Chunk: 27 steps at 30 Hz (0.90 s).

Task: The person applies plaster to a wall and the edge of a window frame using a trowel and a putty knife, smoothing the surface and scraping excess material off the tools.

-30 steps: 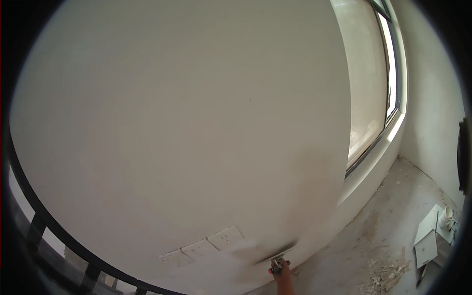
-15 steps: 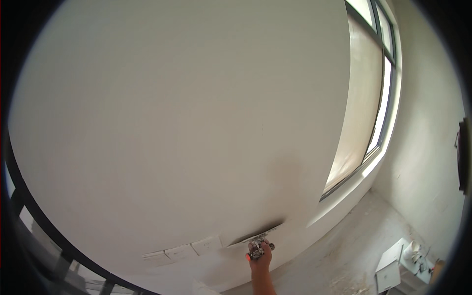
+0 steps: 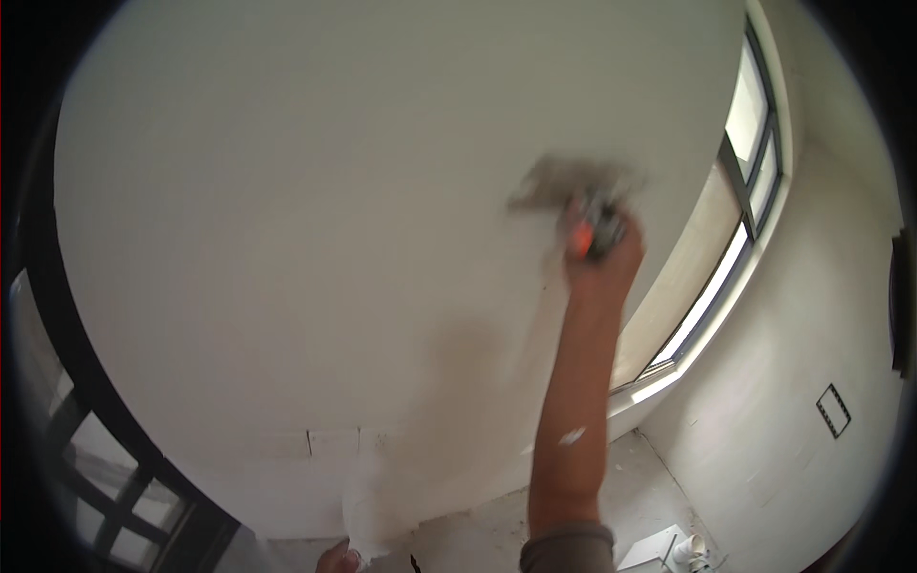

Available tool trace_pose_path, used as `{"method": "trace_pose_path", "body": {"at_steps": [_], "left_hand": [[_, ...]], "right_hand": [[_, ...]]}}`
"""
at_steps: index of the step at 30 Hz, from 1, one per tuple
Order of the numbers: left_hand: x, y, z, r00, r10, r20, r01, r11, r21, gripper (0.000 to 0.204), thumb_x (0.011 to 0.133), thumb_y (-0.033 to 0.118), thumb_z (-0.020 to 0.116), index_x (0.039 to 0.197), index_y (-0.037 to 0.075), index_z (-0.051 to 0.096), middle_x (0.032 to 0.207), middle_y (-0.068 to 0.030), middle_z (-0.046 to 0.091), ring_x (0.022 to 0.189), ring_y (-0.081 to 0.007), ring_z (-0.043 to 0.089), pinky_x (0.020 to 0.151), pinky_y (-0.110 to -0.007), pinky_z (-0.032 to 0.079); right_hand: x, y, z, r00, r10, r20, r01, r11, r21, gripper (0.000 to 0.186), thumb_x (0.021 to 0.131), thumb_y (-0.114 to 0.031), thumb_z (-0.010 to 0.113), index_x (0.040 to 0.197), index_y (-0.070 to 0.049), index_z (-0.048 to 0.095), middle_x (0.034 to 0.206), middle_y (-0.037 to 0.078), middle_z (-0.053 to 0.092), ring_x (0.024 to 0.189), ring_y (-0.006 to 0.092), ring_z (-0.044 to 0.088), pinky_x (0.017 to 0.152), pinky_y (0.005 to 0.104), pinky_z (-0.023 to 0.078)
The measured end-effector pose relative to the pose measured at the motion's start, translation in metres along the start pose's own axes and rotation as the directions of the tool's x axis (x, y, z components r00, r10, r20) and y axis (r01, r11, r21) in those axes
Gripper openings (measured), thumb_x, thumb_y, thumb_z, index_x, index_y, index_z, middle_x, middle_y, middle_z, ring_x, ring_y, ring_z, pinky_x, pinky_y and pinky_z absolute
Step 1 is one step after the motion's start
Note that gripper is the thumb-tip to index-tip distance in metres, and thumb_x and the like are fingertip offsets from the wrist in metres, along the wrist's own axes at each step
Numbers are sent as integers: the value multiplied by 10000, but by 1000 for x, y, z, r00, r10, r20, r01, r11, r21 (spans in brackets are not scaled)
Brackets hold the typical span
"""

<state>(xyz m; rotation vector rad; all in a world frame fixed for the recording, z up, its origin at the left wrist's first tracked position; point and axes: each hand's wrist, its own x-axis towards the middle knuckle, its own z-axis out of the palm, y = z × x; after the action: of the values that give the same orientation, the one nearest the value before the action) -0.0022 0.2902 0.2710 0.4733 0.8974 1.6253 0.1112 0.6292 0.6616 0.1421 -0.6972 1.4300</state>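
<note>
My right hand [image 3: 604, 239] is closed round the handle of a plastering trowel [image 3: 564, 181], which has a spot of orange on it. Motion blurs both tool and hand. The blade is up at the pale wall [image 3: 287, 239], right of the middle; whether it touches the wall I cannot tell. A white smear marks my right forearm. At the lower edge my left hand [image 3: 338, 558] shows only in part, its fingers curled. What they hold is cut off by the frame. A dark pointed tip [image 3: 415, 563] shows to its right.
Low on the wall is a row of pale rectangular patches [image 3: 332, 442]. A dark-framed window [image 3: 740, 181] opens on the right. Dark railing-like bars [image 3: 105, 458] stand at left. A white box-like thing [image 3: 654, 548] and a white roll-shaped thing [image 3: 690, 547] are at lower right.
My right hand and the trowel have risen from low on the wall to well above the middle. My left hand has come into view at the bottom, and the view has shifted.
</note>
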Motion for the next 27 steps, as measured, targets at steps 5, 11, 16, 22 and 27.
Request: {"method": "trace_pose_path", "body": {"at_steps": [5, 11, 16, 22, 27], "left_hand": [[-17, 17, 12, 997, 41, 65, -61, 936, 348, 630, 872, 577, 460, 1051, -27, 486, 625, -39, 470, 498, -106, 404, 449, -253, 319], [-27, 5, 14, 998, 54, 27, -60, 940, 337, 607, 898, 551, 431, 1065, -30, 486, 661, -49, 505, 517, -105, 452, 461, -248, 342], [-30, 23, 33, 989, 47, 140, -93, 934, 345, 534, 944, 449, 408, 1163, -34, 471, 678, -28, 494, 536, -93, 439, 495, -240, 359], [-4, 26, 75, 933, -341, 109, 252, 842, 476, 476, 977, 356, 377, 1281, -8, 420, 991, -51, 561, 853, -109, 503, 729, -248, 418], [5, 16, 80, 931, -193, 311, 47, 905, 423, 451, 972, 313, 378, 1323, 30, 387, 1011, -41, 550, 863, -104, 495, 711, -244, 419]], "right_hand": [[68, -31, 146, 918, 5, 396, 58, 987, -149, 245, 867, -102, 484, 1063, 41, 508, 1000, 156, 602, 883, 294, 591, 760, 414, 519], [-64, -81, 73, 552, 147, 821, 170, 944, -283, 229, 913, -182, 430, 1018, -10, 539, 912, 104, 599, 877, 249, 574, 682, 353, 472], [-169, -41, -130, 891, 346, 295, -168, 852, -495, 232, 866, -157, 499, 1022, 9, 542, 835, 84, 599, 792, 204, 581, 640, 317, 473], [-219, -65, -201, 399, 906, 144, -395, 311, -864, 271, 810, -127, 581, 1027, 33, 546, 743, 61, 599, 690, 149, 590, 590, 273, 473], [-192, -77, -233, 200, 977, -77, -155, -46, -987, 293, 788, -120, 613, 1022, 44, 548, 685, 54, 593, 626, 124, 586, 556, 250, 463]]}}
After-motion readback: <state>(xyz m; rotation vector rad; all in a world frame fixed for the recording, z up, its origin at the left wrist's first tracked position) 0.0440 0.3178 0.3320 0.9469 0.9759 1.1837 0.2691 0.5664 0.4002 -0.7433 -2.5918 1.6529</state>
